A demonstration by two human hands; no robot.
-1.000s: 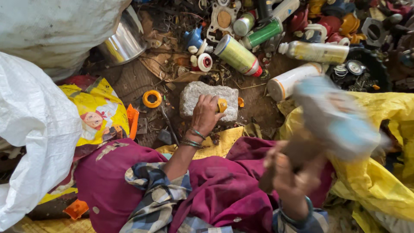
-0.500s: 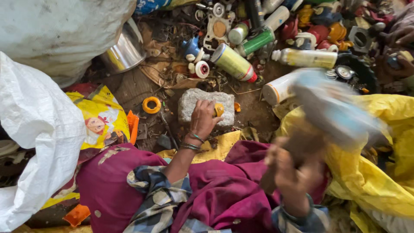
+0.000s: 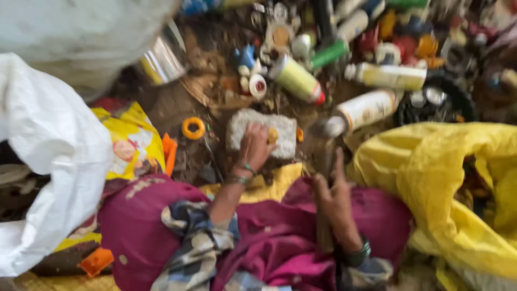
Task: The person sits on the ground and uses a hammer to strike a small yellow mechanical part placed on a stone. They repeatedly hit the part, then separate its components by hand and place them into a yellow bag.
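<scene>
The view is blurred. My left hand [image 3: 253, 150] rests on a grey stone block [image 3: 237, 129] on the ground and pinches a small yellow piece [image 3: 273, 134] against its top. To the right, my right hand [image 3: 335, 198] grips the wooden handle of a hammer [image 3: 325, 161]. The hammer's metal head hangs low, just right of the block and apart from it. My lap is covered in magenta cloth [image 3: 269, 242].
A white sack [image 3: 48, 156] fills the left and a yellow sack [image 3: 441, 178] the right. An orange ring [image 3: 193, 128] and a yellow packet [image 3: 129, 145] lie left of the block. Beyond it sit spray cans and bottles [image 3: 371, 108], a metal vessel [image 3: 161, 62] and mixed scrap.
My right hand, raised and blurred earlier, has swung the hammer down beside the stone block. My left hand has stayed on the block with the yellow piece.
</scene>
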